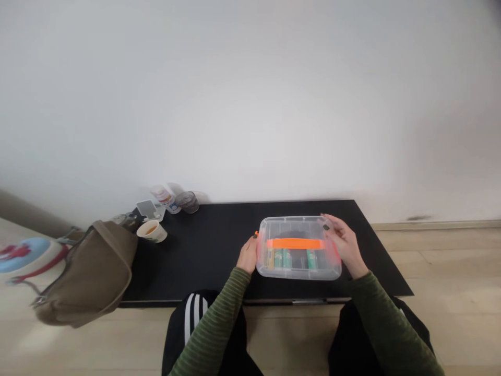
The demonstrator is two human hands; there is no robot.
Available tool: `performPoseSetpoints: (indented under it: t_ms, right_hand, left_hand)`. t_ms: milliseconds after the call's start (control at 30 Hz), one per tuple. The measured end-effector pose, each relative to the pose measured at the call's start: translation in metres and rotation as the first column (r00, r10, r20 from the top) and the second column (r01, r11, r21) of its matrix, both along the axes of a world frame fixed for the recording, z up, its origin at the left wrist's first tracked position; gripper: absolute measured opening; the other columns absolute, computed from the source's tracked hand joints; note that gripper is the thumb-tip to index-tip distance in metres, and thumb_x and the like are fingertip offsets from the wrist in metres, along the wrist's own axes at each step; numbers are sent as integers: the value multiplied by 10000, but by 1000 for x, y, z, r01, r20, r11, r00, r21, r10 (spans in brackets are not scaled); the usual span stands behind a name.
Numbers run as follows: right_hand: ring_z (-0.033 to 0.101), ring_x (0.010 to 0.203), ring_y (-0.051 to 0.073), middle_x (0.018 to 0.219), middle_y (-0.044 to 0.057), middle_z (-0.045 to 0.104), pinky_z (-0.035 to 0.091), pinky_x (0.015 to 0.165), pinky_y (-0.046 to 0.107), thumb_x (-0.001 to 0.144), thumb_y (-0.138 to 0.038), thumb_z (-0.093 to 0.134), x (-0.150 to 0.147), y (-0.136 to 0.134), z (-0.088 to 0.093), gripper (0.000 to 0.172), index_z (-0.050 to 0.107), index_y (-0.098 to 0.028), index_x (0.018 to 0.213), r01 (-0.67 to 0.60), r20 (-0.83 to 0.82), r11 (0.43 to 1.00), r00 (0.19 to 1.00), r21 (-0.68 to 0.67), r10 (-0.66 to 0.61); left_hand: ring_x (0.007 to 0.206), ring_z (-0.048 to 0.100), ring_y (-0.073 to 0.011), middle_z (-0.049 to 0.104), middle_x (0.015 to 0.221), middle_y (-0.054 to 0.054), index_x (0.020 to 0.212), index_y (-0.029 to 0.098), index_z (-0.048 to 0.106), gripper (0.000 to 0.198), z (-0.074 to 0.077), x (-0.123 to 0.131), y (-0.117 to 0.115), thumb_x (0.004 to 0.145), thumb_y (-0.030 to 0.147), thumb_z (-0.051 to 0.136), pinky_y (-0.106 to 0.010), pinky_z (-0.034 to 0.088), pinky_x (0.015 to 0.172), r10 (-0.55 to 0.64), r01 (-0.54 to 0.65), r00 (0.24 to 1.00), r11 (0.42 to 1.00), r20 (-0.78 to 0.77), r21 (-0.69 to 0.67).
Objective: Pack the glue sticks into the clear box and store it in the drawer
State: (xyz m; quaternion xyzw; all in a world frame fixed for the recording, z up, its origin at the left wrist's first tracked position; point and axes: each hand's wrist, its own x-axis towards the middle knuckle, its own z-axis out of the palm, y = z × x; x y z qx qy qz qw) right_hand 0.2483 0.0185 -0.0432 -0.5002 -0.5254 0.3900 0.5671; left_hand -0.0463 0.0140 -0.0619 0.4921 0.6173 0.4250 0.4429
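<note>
Both hands hold a clear box, contents too blurred to identify.

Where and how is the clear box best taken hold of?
The clear box is probably best gripped by its two short ends, one hand from each side, as the left hand and right hand have it: its wide, shallow shape would balance between them. The orange handle seems to lie flat along the lid, making it likely harder to grasp.
</note>
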Motion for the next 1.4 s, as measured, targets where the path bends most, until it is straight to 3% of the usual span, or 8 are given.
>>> performPoseSetpoints:
  t_ms: [133,300,467,600,933,1200,1300,1400]
  right_hand:
    - [733,881,238,1202,97,693,555,912,472,746,-341,775,23,-4,9,572,597,-245,1281,38,-361,999,932,-7,-38]
    - [697,1014,211,1153,27,700,512,1004,482,688,-271,818,78,1,5,527,638,-254,1182,451,-467,857,831,248,-303]
    - [693,996,253,1016,73,735,513,972,498,784,-286,705,78,3,-16,255,671,-214,1026,342,174,861,887,376,-428]
    - [658,1092,238,1056,61,742,433,1054,476,863,-185,503,65,8,-30,215,685,-229,968,-63,728,929,641,365,-243]
    - [604,1172,244,1119,47,724,377,1070,480,688,3,429,86,6,-60,415,688,-233,911,71,942,994,319,86,-105]
    - [578,1166,214,1203,96,667,430,1048,375,868,-121,427,-31,25,6,349,650,-189,1128,-86,811,943,538,322,-228]
    - [567,1209,208,1255,109,652,434,1027,329,914,-156,434,-95,49,27,369,629,-197,1225,-156,946,986,302,-68,113]
    - [665,1051,271,1070,193,713,492,921,346,833,-148,590,-140,79,26,273,713,-102,1072,-20,907,912,94,-410,410]
  left_hand:
    - [768,575,-188,661,803,-45,790,169,638,400,-4,-8,2,908,464,394,-305,471,735,2,-2,999,1000,-42,5]
    - [831,590,-184,652,824,-58,746,187,609,386,0,-29,10,941,355,321,-297,461,770,63,-53,969,998,-240,45]
    - [807,591,-185,638,806,-52,731,202,567,381,2,-36,16,943,405,325,-291,453,722,177,-173,954,984,-241,37]
    - [723,573,-183,607,738,-38,704,205,542,382,1,-36,17,934,430,336,-294,445,663,204,-209,952,978,-228,3]
    - [788,597,-196,627,795,-69,692,193,555,372,4,-46,25,931,311,294,-310,463,735,213,-209,925,977,-315,47]
    - [1068,622,-311,683,1015,-154,1086,182,611,302,23,-50,15,922,333,406,-450,475,890,294,-240,761,956,-578,170]
    - [1260,513,-287,613,1273,-158,1166,173,592,325,30,-42,5,892,309,480,-471,392,1060,321,-8,734,885,-599,465]
    - [1129,604,-241,684,1164,-89,986,207,661,196,26,-27,-7,861,324,565,-471,337,1126,170,347,724,748,-668,566]
